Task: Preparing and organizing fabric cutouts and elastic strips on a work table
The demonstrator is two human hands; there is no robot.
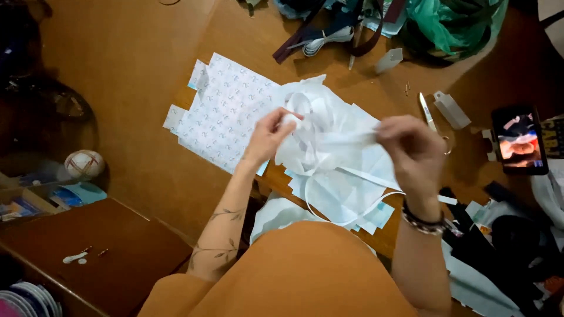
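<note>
The white fabric (329,147) lies bunched at the centre of the wooden table (135,76), with thin white strips looping off it toward 6 o'clock. The left hand (271,132) pinches a fold of it at its 9 o'clock edge, fingers closed on the cloth; the right hand (411,149) grips it at 3 o'clock, also closed, so a band is stretched between the two. Under the fabric, toward 10 o'clock, a patterned sheet (226,114) lies flat. At 2 o'clock scissors (430,120) rest just beside a small grey clip (451,109). Farther out at 3 o'clock a phone (519,140) shows a lit screen. A green bag (455,23) sits at 1 o'clock, and a round ball (84,164) well apart at 9 o'clock
</note>
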